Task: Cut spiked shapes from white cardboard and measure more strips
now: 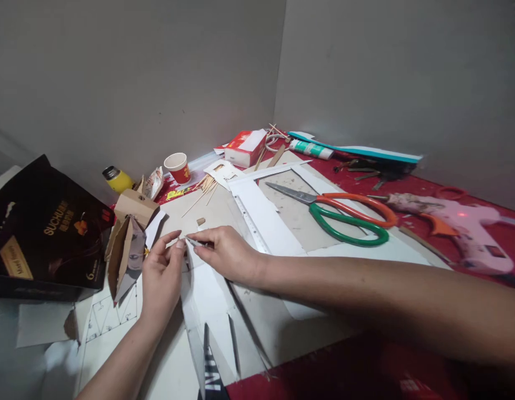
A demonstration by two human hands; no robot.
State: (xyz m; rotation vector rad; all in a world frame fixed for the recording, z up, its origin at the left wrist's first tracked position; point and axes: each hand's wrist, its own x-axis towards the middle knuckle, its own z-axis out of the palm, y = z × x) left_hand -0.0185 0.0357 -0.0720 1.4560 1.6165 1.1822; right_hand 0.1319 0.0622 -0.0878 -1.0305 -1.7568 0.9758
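Note:
My left hand (165, 272) is closed, its thumb and fingertips pinched at the far tip of a folded white paper piece (211, 300). From the other side, my right hand (230, 253) pinches the same end, thumb and index finger together. The paper is long, with a crease along its left side and cut slits at its near end. What lies right between the fingertips is too small to make out. A small brown cardboard scrap (200, 221) lies just beyond my hands.
Scissors (349, 214) with orange and green handles lie on a white cut-out frame (274, 222), beside a ruler (249, 219). A pink glue gun (469, 233) rests at right. Wooden sticks (208, 184) and a paper cup (178, 168) stand farther back. A black box (49, 228) is at left.

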